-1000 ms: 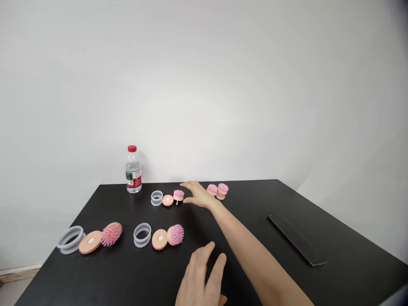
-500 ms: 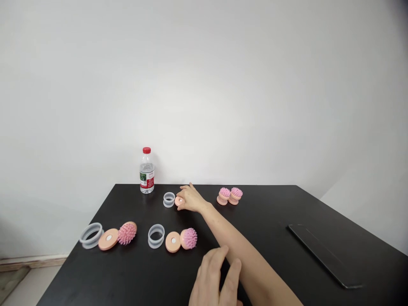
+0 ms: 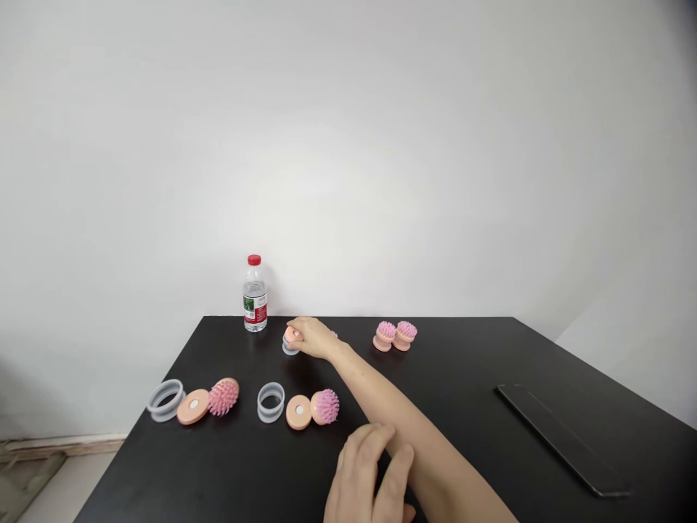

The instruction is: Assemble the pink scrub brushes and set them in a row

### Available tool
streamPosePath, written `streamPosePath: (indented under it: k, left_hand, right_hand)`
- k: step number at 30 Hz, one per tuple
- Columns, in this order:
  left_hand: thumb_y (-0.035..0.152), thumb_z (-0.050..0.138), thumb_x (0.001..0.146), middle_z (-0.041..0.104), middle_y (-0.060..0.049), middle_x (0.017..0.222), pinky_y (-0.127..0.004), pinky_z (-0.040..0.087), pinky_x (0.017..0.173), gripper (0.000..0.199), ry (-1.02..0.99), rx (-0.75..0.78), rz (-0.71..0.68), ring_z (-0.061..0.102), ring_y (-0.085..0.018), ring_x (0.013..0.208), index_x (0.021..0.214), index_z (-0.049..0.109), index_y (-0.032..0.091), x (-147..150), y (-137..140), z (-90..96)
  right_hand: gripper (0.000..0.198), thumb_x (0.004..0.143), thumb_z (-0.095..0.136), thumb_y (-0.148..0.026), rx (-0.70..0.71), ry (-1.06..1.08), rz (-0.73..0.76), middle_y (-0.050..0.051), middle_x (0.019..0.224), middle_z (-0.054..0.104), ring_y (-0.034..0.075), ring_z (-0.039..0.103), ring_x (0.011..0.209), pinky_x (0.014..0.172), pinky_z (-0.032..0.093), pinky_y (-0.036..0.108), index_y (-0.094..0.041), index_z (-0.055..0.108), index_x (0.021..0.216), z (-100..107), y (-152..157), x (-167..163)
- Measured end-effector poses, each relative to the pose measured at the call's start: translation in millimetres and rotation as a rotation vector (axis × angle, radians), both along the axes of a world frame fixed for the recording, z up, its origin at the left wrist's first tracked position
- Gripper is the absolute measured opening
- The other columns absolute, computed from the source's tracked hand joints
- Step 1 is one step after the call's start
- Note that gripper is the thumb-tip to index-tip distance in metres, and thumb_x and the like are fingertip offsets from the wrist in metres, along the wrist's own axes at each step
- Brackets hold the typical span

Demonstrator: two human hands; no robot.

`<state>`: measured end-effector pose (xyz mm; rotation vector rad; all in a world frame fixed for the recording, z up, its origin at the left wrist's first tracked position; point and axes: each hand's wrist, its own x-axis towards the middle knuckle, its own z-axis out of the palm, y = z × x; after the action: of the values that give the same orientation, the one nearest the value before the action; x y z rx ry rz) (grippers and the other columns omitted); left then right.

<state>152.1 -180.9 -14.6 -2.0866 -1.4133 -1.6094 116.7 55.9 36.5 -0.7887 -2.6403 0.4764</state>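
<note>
My right hand (image 3: 313,338) reaches to the back of the table and pinches a round peach disc (image 3: 295,333) with a pale centre. The disc is at the top of a translucent ring (image 3: 290,349); whether it rests on the rim I cannot tell. A bit of pink bristles (image 3: 334,334) shows behind that hand, the rest hidden. My left hand (image 3: 367,472) is near the front, fingers loosely bent and apart, holding nothing, beside my right forearm. Closer to me lie a second ring (image 3: 271,402), a peach disc (image 3: 298,412) and a pink bristle brush head (image 3: 327,407).
At the left lie another ring (image 3: 165,400), peach disc (image 3: 193,407) and pink bristle head (image 3: 223,397). Two assembled scalp brushes (image 3: 395,336) stand at the back right. A water bottle (image 3: 255,298) stands by the wall. A flat black panel (image 3: 560,436) lies at the right.
My right hand has lifted the peach disc and carried it left, from beside the back ring to its top. Bristles now show behind the hand. My left hand has barely moved.
</note>
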Motion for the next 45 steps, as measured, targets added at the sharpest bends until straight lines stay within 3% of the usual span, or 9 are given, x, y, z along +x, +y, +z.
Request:
streamPosePath:
  k: [6, 11, 14, 17, 23, 29, 35, 41, 45]
  left_hand:
    - [-0.007, 0.048, 0.066, 0.064, -0.014, 0.125, -0.044, 0.061, 0.086, 0.067, -0.059, -0.012, -0.005, 0.062, -0.031, 0.116, 0.127, 0.057, 0.020, -3, 5, -5.0]
    - [0.002, 0.054, 0.076, 0.062, -0.014, 0.127, -0.046, 0.058, 0.091, 0.055, -0.191, -0.117, -0.012, 0.060, -0.031, 0.119, 0.128, 0.056, 0.022, -18, 6, 3.9]
    - [0.018, 0.059, 0.088, 0.058, -0.016, 0.129, -0.055, 0.053, 0.096, 0.039, -0.319, -0.094, 0.111, 0.057, -0.033, 0.122, 0.127, 0.054, 0.022, -37, 11, 15.4]
    - [0.031, 0.068, 0.088, 0.052, -0.020, 0.139, -0.059, 0.052, 0.096, 0.054, -0.380, -0.150, 0.183, 0.053, -0.037, 0.129, 0.136, 0.046, 0.020, -54, 16, 24.4]
    - [0.037, 0.073, 0.085, 0.073, -0.006, 0.109, -0.043, 0.060, 0.080, 0.038, -0.293, -0.201, -0.075, 0.070, -0.028, 0.098, 0.120, 0.061, 0.028, -55, 15, 27.4]
    - [0.033, 0.066, 0.089, 0.072, -0.005, 0.105, -0.036, 0.059, 0.082, 0.029, -0.357, -0.165, -0.193, 0.070, -0.025, 0.099, 0.117, 0.063, 0.029, -36, 5, 30.6]
    - [0.027, 0.070, 0.086, 0.070, -0.005, 0.106, -0.030, 0.060, 0.080, 0.028, -0.387, -0.193, -0.269, 0.070, -0.022, 0.098, 0.113, 0.062, 0.027, -37, 5, 29.1]
    - [0.020, 0.076, 0.079, 0.073, -0.006, 0.107, -0.032, 0.062, 0.080, 0.037, -0.233, -0.107, -0.300, 0.070, -0.025, 0.105, 0.113, 0.062, 0.027, -46, 5, 37.2]
    - [0.012, 0.074, 0.078, 0.073, -0.006, 0.108, -0.034, 0.061, 0.084, 0.040, -0.140, -0.039, -0.305, 0.071, -0.026, 0.105, 0.112, 0.062, 0.028, -51, 6, 43.0]
  right_hand:
    - [0.032, 0.099, 0.063, -0.032, -0.124, 0.018, -0.048, 0.009, 0.127, 0.063, 0.024, 0.067, 0.106, 0.089, 0.058, 0.044, -0.017, 0.060, 0.127, -12, 3, -19]
    - [0.026, 0.097, 0.065, -0.033, -0.237, 0.188, -0.150, 0.007, 0.111, 0.069, 0.023, 0.068, 0.096, 0.084, 0.058, 0.042, -0.014, 0.065, 0.115, 1, -16, 11]
    - [0.028, 0.092, 0.063, -0.034, -0.342, 0.354, -0.197, 0.005, 0.095, 0.072, 0.022, 0.069, 0.085, 0.078, 0.058, 0.037, -0.014, 0.066, 0.111, 11, -49, 49]
    - [0.036, 0.091, 0.059, -0.037, -0.458, 0.484, -0.171, 0.007, 0.103, 0.073, 0.022, 0.070, 0.092, 0.079, 0.057, 0.034, -0.016, 0.065, 0.120, 15, -96, 90]
    - [0.044, 0.080, 0.078, -0.045, -0.760, 0.817, -0.108, 0.006, 0.097, 0.073, 0.021, 0.068, 0.089, 0.081, 0.055, 0.033, -0.023, 0.071, 0.117, 10, -164, 138]
    - [0.050, 0.081, 0.079, -0.052, -0.617, 0.846, -0.022, 0.006, 0.114, 0.064, 0.022, 0.064, 0.095, 0.082, 0.053, 0.033, -0.034, 0.070, 0.127, 1, -173, 158]
    - [0.060, 0.071, 0.083, -0.060, -0.542, 0.902, 0.040, 0.003, 0.101, 0.057, 0.017, 0.056, 0.083, 0.075, 0.051, 0.029, -0.037, 0.071, 0.124, -6, -172, 163]
    - [0.066, 0.067, 0.083, -0.062, -0.492, 0.884, 0.063, 0.004, 0.103, 0.058, 0.018, 0.056, 0.085, 0.079, 0.052, 0.031, -0.038, 0.070, 0.127, -1, -176, 166]
    - [0.068, 0.069, 0.079, -0.067, -0.558, 0.880, 0.109, 0.007, 0.111, 0.058, 0.022, 0.059, 0.095, 0.085, 0.054, 0.035, -0.037, 0.069, 0.129, 3, -178, 168]
